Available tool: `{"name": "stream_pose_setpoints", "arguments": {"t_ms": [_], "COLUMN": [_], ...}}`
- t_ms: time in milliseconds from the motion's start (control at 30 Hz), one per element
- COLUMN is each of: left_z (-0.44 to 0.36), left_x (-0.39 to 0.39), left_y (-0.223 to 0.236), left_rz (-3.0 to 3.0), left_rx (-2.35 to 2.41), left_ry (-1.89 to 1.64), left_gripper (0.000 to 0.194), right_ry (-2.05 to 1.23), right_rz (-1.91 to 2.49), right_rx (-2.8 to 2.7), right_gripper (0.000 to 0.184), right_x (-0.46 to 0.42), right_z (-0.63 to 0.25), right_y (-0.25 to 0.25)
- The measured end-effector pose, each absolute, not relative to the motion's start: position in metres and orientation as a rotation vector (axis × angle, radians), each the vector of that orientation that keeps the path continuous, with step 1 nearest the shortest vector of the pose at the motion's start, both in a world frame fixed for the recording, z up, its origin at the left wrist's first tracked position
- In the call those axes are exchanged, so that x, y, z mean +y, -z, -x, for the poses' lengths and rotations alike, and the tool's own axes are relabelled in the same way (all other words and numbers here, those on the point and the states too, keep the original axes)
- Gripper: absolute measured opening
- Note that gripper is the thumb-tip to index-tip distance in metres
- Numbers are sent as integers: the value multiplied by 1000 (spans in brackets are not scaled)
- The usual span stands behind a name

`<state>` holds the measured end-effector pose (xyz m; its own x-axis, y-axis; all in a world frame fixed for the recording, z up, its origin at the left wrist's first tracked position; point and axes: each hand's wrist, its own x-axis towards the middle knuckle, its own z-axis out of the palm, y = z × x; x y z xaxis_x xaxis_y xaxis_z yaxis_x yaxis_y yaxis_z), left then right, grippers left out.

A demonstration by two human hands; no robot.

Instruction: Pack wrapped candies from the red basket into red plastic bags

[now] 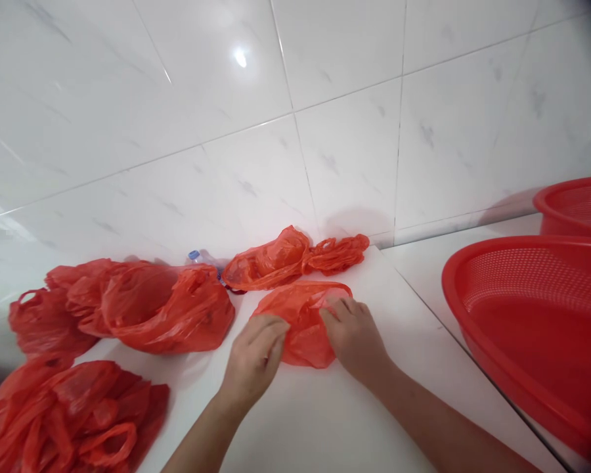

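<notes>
A thin red plastic bag [308, 338] lies on the white table in front of me, its mouth facing up between my hands. My left hand [256, 355] pinches the bag's left edge, fingers curled and pressed together. On the opposite side, my right hand [352, 335] grips the right edge with bent fingers. Whatever the bag may contain cannot be made out. Just behind it, against the wall, rests another crumpled red bag [270, 259], with a twisted bunch of red plastic [339, 255] beside it.
Several filled-looking red bags [167, 305] stand at the left, near a clear bottle with a blue cap [195, 256]. A heap of loose red bags [73, 420] covers the lower left. Two red perforated baskets, the nearer basket [477, 263] and the farther basket [546, 203], stand right.
</notes>
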<state>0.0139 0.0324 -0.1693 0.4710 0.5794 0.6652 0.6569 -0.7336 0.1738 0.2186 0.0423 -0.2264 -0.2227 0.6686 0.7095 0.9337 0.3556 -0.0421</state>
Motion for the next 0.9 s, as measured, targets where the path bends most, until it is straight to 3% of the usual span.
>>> {"name": "stream_pose_setpoints", "arguments": {"t_ms": [200,300,367,533,700,900], "left_z": [-34,-28,-19,-4,-9,-19], "left_x": [52,65,70,72,66,54], "left_y": [181,183,179,165,178,192], "left_rz": [2837,2554,2352,2167,2253,2367], "left_rx": [-1068,-1398,-1594,-1812,-1845,-1875], "left_ry": [361,196,162,86,30,59], "left_gripper": [30,33,35,24,17,23], "right_ry": [184,-12,-77,-6,184,365], "right_rz": [1236,1267,1346,1720,1871,1456], "right_rx": [-2162,-2274,-2278,-2228,-2124,-2155], "right_gripper": [22,15,20,45,20,29], "right_x": [40,42,43,47,46,30], "right_z": [-207,-216,-221,-225,-225,-204], "right_y": [244,241,236,224,225,228]}}
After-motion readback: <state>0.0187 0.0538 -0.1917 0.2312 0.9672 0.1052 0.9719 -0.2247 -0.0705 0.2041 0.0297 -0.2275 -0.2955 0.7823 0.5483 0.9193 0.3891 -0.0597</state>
